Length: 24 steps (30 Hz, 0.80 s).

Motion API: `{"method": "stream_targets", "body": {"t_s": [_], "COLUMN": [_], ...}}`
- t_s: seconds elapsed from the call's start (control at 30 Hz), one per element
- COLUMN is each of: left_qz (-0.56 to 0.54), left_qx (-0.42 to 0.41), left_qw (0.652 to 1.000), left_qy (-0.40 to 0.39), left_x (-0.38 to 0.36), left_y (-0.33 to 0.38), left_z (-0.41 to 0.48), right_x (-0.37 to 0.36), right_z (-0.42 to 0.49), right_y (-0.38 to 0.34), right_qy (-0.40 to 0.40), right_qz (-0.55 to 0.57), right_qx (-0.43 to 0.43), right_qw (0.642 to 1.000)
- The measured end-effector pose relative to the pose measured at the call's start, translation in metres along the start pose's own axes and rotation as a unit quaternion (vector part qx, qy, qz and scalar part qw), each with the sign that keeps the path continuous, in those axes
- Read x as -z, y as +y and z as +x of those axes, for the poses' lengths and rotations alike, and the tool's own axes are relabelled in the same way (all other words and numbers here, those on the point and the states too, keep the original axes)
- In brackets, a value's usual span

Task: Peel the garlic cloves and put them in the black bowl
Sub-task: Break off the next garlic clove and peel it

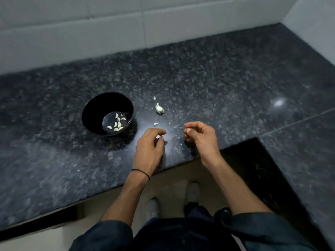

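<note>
The black bowl (94, 107) stands on the dark granite counter at the left, with several peeled garlic cloves (117, 123) in its bottom. A partial garlic bulb (159, 109) lies to the right of the bowl. One loose clove (155, 124) lies nearer, just beyond my fingers. My left hand (149, 147) hovers over the counter's front edge with its fingers curled, and a small pale garlic clove (159, 136) shows between them. My right hand (201, 136) is a short gap to the right, fingers loosely curled, thumb and forefinger apart with nothing seen between them.
A small scrap of peel (154, 97) lies behind the bulb. The granite counter (217, 87) runs back to a white tiled wall (108, 33) and turns a corner at the right. My feet show on the floor below the front edge.
</note>
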<state>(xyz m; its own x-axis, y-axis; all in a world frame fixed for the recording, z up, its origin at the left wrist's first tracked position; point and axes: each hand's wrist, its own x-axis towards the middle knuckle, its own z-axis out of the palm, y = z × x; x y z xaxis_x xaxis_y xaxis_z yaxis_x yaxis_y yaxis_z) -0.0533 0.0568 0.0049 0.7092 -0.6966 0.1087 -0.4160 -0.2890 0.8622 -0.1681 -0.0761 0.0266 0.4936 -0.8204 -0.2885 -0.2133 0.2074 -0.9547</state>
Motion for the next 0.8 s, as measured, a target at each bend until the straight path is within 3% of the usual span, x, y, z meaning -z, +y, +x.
{"method": "stream_targets", "body": {"t_s": [0.17, 0.33, 0.47, 0.6, 0.8], "left_qz": [0.100, 0.157, 0.145, 0.160, 0.141], "left_qx": [0.018, 0.067, 0.101, 0.122, 0.097], "left_qw": [0.989, 0.975, 0.962, 0.954, 0.942], "left_qy": [0.111, 0.143, 0.208, 0.222, 0.288], "left_x": [-0.015, -0.031, -0.042, -0.049, -0.040], "left_y": [-0.010, -0.007, -0.001, -0.005, 0.020], "left_z": [0.032, 0.046, 0.050, 0.050, 0.044], "right_x": [-0.010, -0.023, -0.034, -0.026, -0.026], "right_z": [0.067, 0.107, 0.115, 0.114, 0.115], "right_y": [0.002, -0.003, 0.008, 0.022, 0.021], "right_qy": [-0.059, -0.153, -0.173, -0.165, -0.173], "right_qz": [-0.124, -0.278, -0.278, -0.256, -0.249], "right_qx": [0.062, 0.175, 0.216, 0.276, 0.277], "right_qw": [0.989, 0.932, 0.920, 0.912, 0.912]}}
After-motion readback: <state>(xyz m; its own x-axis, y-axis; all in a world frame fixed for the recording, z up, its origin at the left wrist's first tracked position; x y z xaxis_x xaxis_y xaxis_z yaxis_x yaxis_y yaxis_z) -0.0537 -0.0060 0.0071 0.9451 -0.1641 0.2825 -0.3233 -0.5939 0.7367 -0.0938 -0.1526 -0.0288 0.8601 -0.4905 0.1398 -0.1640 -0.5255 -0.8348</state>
